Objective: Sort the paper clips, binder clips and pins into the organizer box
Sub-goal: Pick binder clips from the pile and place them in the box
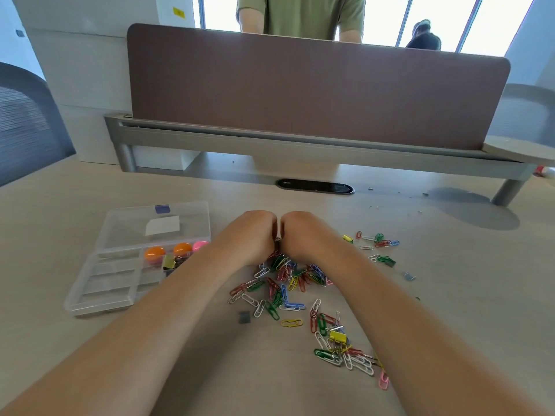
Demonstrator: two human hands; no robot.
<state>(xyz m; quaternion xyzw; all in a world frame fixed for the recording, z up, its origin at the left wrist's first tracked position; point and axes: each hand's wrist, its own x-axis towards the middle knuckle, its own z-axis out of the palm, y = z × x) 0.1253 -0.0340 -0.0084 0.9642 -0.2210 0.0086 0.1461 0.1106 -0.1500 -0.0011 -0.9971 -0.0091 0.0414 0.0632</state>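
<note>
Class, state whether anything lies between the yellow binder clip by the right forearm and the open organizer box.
Yes. The left forearm lies across the path between the yellow binder clip and the organizer box, with loose paper clips scattered there too.

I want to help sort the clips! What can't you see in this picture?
Head view:
- Fingers of the left hand and right hand: curled behind the hands' backs, so any grip is unclear.
- Organizer box: its right compartments partly hidden by the left forearm.
- Grey specks on the far table: too small to name.
</note>
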